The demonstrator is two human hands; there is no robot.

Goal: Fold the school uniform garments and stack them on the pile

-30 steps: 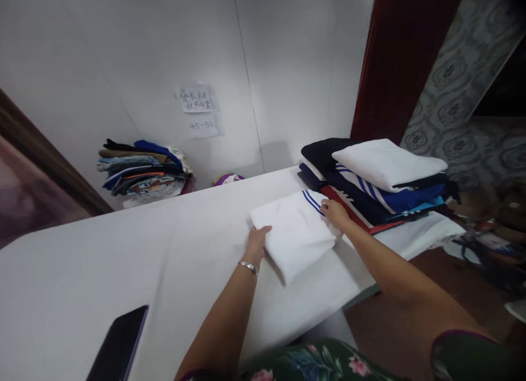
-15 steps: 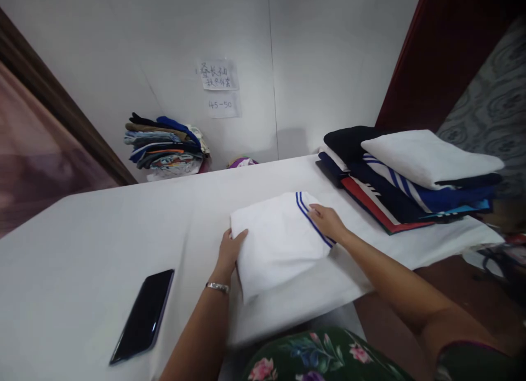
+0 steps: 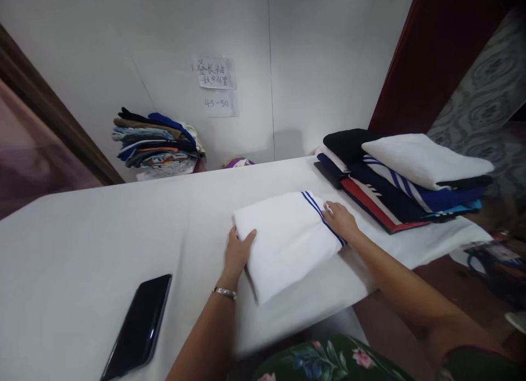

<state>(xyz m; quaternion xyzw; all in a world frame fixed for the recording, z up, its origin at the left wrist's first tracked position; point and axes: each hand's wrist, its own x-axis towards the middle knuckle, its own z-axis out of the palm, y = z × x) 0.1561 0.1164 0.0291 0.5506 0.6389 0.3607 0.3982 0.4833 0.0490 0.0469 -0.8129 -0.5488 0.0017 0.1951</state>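
Note:
A folded white garment with two dark blue stripes along its right end lies in front of me on the white-covered table. My left hand grips its left edge, thumb on top and fingers tucked underneath. At the striped end, my right hand is closed on the cloth, its fingertips partly hidden by the hand and fabric.
Two adjoining stacks of folded clothes, topped by a black piece and a white piece, sit at the right. A phone lies at the left front. Another clothes pile stands beyond the table's far edge, by the wall.
The white garment has shifted slightly to the right, with both hands moving along with it. The camera view has turned a little.

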